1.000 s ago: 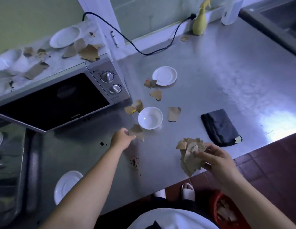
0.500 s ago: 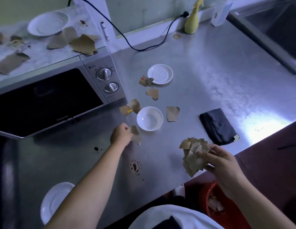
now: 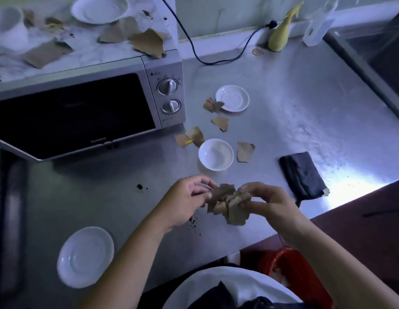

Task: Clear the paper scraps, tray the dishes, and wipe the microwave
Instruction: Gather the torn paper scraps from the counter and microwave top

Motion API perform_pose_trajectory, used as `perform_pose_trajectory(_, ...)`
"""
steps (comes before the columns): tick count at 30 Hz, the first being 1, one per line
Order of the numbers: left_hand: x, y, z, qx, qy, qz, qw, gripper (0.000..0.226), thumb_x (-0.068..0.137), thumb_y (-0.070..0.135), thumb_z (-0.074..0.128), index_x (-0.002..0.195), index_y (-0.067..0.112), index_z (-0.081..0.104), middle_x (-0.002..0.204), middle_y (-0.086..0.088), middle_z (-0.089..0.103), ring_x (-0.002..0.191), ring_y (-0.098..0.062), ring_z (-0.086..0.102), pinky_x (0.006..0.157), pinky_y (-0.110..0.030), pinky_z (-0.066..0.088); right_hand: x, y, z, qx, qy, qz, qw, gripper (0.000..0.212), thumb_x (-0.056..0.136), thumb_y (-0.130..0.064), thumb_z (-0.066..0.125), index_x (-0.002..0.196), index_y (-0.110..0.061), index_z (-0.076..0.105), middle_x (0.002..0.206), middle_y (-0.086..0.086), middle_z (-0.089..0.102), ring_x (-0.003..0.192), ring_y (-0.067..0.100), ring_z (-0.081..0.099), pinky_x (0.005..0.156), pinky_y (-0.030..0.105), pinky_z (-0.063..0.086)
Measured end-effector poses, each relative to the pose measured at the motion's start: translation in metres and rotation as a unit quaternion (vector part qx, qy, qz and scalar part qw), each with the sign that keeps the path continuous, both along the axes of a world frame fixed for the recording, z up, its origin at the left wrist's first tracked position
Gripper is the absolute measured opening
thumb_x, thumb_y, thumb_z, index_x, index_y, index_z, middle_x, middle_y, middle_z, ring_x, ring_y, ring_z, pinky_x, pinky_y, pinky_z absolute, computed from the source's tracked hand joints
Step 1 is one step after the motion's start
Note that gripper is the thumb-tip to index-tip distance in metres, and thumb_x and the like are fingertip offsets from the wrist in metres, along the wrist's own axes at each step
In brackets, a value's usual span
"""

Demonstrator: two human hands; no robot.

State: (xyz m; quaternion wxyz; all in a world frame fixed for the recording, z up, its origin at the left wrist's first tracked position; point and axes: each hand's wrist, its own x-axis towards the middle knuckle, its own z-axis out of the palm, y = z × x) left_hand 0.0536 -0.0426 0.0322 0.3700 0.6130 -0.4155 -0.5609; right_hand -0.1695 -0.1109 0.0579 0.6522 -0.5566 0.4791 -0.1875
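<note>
Over the steel counter's near edge my right hand (image 3: 264, 201) grips a bunch of brown paper scraps (image 3: 229, 204). My left hand (image 3: 186, 200) pinches a scrap against the bunch's left side. Loose scraps lie on the counter: one (image 3: 244, 151) right of the white bowl (image 3: 216, 154), a pair (image 3: 189, 137) by the microwave (image 3: 82, 108), others (image 3: 220, 123) near a white saucer (image 3: 232, 98). More scraps (image 3: 147, 42) and a plate (image 3: 100, 9) sit on the microwave's top. Another white plate (image 3: 85, 256) lies at the near left.
A folded dark cloth (image 3: 302, 176) lies at the right near the counter edge. A red bin (image 3: 294, 273) with scraps stands on the floor below. Dark stains (image 3: 140, 187) mark the counter. A yellow spray bottle (image 3: 280, 34), a black cable (image 3: 216, 59) and a sink (image 3: 381, 47) are at the back right.
My left hand lifted a scrap from beside the bowl and brought it right to the bunch. My right hand moved left to meet it.
</note>
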Motion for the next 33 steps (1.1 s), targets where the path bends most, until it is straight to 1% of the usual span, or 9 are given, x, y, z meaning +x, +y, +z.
perform_pose_trajectory(3, -0.004, 0.006, 0.009, 0.001, 0.049, -0.037, 0.998, 0.028, 0.095, 0.005, 0.061, 0.1, 0.031, 0.07, 0.1, 0.001, 0.077, 0.097, -0.016, 0.072, 0.082, -0.029, 0.052, 0.006, -0.003, 0.001, 0.006, -0.001, 0.019, 1.0, 0.016, 0.081, 0.012, 0.068, 0.09, 0.0, 0.075, 0.11, 0.009, 0.068, 0.083, 0.022, 0.069, 0.075, 0.033, 0.057)
perform_pose_trajectory(8, -0.006, 0.005, 0.012, 0.003, 0.078, -0.069, 0.995, 0.028, 0.095, 0.005, 0.058, 0.106, 0.027, 0.07, 0.102, -0.001, 0.076, 0.096, -0.016, 0.07, 0.083, -0.029, 0.053, 0.0, -0.004, 0.002, 0.021, -0.026, 0.015, 0.999, 0.02, 0.084, 0.012, 0.067, 0.082, -0.007, 0.073, 0.076, 0.015, 0.069, 0.066, 0.024, 0.064, 0.064, 0.034, 0.051)
perform_pose_trajectory(10, -0.009, -0.003, 0.012, 0.015, 0.094, -0.079, 0.992, 0.028, 0.096, 0.003, 0.056, 0.109, 0.023, 0.07, 0.103, -0.003, 0.076, 0.095, -0.017, 0.069, 0.082, -0.028, 0.053, -0.007, -0.007, 0.002, 0.027, -0.029, 0.0, 0.999, 0.016, 0.084, 0.012, 0.068, 0.09, -0.003, 0.07, 0.077, 0.013, 0.07, 0.068, 0.024, 0.064, 0.063, 0.034, 0.051)
perform_pose_trajectory(14, -0.013, -0.041, 0.009, 0.033, 0.082, -0.118, 0.989, 0.034, 0.1, 0.006, 0.048, 0.107, 0.028, 0.072, 0.106, 0.001, 0.076, 0.098, -0.012, 0.069, 0.081, -0.023, 0.053, -0.024, -0.022, 0.002, 0.072, -0.049, -0.053, 0.995, 0.033, 0.084, 0.011, 0.068, 0.112, -0.006, 0.066, 0.086, 0.021, 0.069, 0.073, 0.027, 0.062, 0.064, 0.034, 0.049)
perform_pose_trajectory(20, -0.038, -0.155, -0.029, 0.013, -0.195, -0.091, 0.976, 0.018, 0.09, 0.014, 0.062, 0.101, 0.026, 0.07, 0.101, 0.005, 0.071, 0.095, -0.018, 0.065, 0.08, -0.026, 0.052, -0.063, -0.039, -0.007, 0.084, -0.059, -0.193, 0.976, 0.016, 0.085, 0.012, 0.063, 0.1, 0.006, 0.068, 0.083, 0.021, 0.066, 0.075, 0.033, 0.055, 0.066, 0.041, 0.042)
perform_pose_trajectory(23, -0.06, -0.214, -0.048, 0.01, -0.355, -0.173, 0.919, 0.031, 0.086, 0.017, 0.06, 0.116, 0.024, 0.065, 0.116, 0.001, 0.065, 0.105, -0.022, 0.061, 0.082, -0.027, 0.047, -0.082, -0.039, -0.008, 0.093, -0.068, -0.244, 0.963, 0.017, 0.082, 0.007, 0.066, 0.098, 0.002, 0.07, 0.075, 0.017, 0.065, 0.068, 0.032, 0.055, 0.052, 0.034, 0.045)
perform_pose_trajectory(26, -0.081, -0.254, -0.066, 0.035, -0.481, -0.258, 0.837, 0.05, 0.085, 0.016, 0.061, 0.134, 0.024, 0.054, 0.134, -0.005, 0.055, 0.124, -0.029, 0.051, 0.098, -0.034, 0.045, -0.099, -0.034, -0.012, 0.101, -0.097, -0.287, 0.948, 0.025, 0.073, -0.002, 0.073, 0.096, 0.004, 0.068, 0.073, 0.02, 0.063, 0.067, 0.033, 0.056, 0.063, 0.042, 0.045)
perform_pose_trajectory(29, -0.093, -0.269, -0.081, 0.07, -0.546, -0.288, 0.784, 0.049, 0.082, 0.012, 0.062, 0.129, 0.022, 0.052, 0.135, -0.011, 0.046, 0.126, -0.032, 0.043, 0.103, -0.039, 0.042, -0.113, -0.03, -0.013, 0.1, -0.109, -0.32, 0.936, 0.033, 0.068, -0.004, 0.076, 0.097, 0.008, 0.065, 0.072, 0.02, 0.061, 0.067, 0.032, 0.054, 0.069, 0.049, 0.04)
perform_pose_trajectory(33, -0.094, -0.273, -0.092, 0.062, -0.558, -0.253, 0.788, 0.034, 0.087, 0.015, 0.061, 0.121, 0.02, 0.06, 0.132, -0.01, 0.049, 0.124, -0.031, 0.045, 0.102, -0.036, 0.042, -0.129, -0.032, -0.013, 0.099, -0.093, -0.352, 0.926, 0.028, 0.065, -0.005, 0.076, 0.093, 0.0, 0.07, 0.08, 0.021, 0.066, 0.07, 0.029, 0.061, 0.068, 0.039, 0.044)
